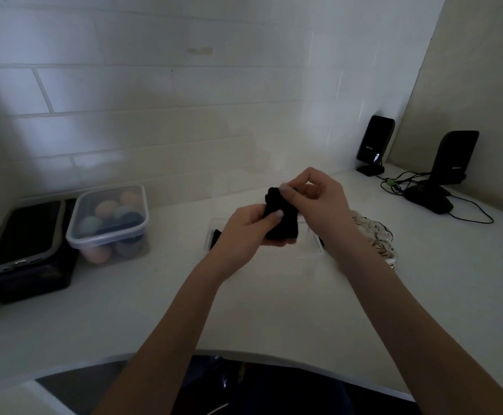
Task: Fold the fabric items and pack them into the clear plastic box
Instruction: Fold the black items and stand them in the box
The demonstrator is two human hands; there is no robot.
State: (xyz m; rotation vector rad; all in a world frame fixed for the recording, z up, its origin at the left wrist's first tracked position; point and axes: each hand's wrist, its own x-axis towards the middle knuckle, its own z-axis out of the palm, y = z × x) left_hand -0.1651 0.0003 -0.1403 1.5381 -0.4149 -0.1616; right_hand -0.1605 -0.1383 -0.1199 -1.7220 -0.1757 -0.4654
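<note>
**Two hands, one black fabric piece over the box**

Both work above the clear plastic box (314, 245), presumably so it drops straight in. Left hand (245, 230) grips the black fabric piece (281, 217) from below, thumb clamped on; right hand (316, 194) pinches its far top edge, fingers curled tight.

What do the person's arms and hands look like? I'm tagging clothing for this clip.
Both forearms are bare up to the frame edge, with no sleeves showing. The left hand and right hand wear no gloves, and no rings, watch or bracelets can be seen. The fingernails look short and pale.
</note>
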